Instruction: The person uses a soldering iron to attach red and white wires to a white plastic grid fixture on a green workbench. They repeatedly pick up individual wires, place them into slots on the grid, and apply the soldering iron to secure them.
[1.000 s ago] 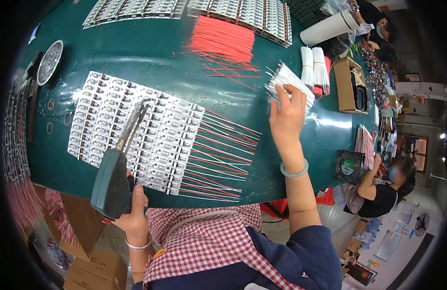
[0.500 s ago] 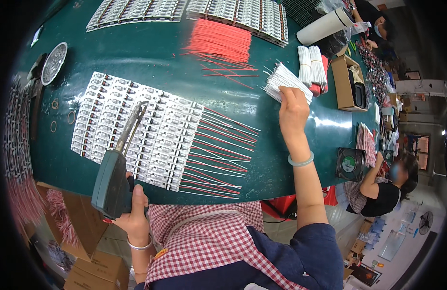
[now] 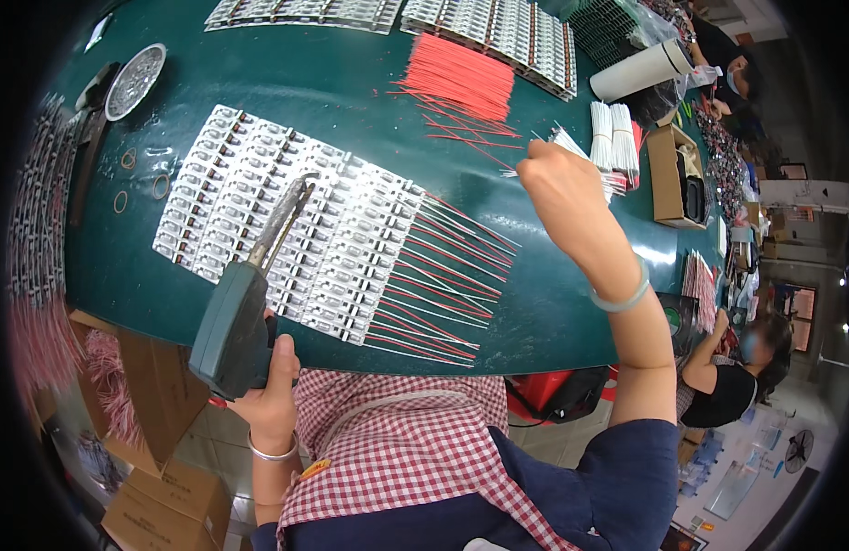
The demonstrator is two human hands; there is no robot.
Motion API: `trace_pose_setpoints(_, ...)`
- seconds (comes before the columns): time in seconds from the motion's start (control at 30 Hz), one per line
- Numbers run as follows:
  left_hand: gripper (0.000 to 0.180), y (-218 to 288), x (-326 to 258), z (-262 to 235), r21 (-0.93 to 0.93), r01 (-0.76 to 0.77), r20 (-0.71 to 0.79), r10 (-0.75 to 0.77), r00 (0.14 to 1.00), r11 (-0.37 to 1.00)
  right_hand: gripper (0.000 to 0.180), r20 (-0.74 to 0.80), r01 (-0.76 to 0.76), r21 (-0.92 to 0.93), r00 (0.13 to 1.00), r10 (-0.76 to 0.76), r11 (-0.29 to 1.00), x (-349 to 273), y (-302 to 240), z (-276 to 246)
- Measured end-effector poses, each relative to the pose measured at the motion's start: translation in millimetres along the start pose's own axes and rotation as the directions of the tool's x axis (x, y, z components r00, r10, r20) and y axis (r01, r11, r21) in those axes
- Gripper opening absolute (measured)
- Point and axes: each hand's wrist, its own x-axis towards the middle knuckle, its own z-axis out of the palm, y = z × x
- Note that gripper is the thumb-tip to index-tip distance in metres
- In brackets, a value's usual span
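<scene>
My left hand (image 3: 274, 390) is wrapped round the handle of a dark green soldering gun (image 3: 230, 321). Its long metal tip reaches over a panel of white LED modules (image 3: 296, 216) joined in rows. Red and white wires (image 3: 447, 285) stick out from the panel's right side. My right hand (image 3: 560, 179) is closed in a pinch beside a pile of white wires (image 3: 571, 144), which it partly covers. A short white wire end (image 3: 508, 173) shows at its fingertips; the rest is hidden. Behind lies a pile of red wires (image 3: 461, 78).
More module panels (image 3: 498, 41) lie along the far side. A metal bowl (image 3: 136, 83) and rubber bands (image 3: 121, 202) lie at left. At right are bundled white wires (image 3: 613, 138), a white flask (image 3: 643, 70) and a cardboard box (image 3: 668, 174). Co-workers sit farther right.
My right hand has turned and closed, drawing slightly left from the white wire pile. The whole view has shifted, while the soldering gun stays over the panel in my left hand.
</scene>
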Motion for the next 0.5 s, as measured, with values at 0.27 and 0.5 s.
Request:
trace_pose_setpoints(0.27,0.043,1,-1,-13,-0.026,0.012,-0.023,-0.012,1.000,1.000,0.006,0.097,0.044,-0.078,0.995,-0.037,0.996,25,-5,26)
trace_pose_setpoints(0.5,0.041,0,2,-15,-0.059,0.031,-0.021,-0.032,0.999,0.998,0.006,0.159,0.072,-0.212,0.987,-0.039,0.975,27,-15,34)
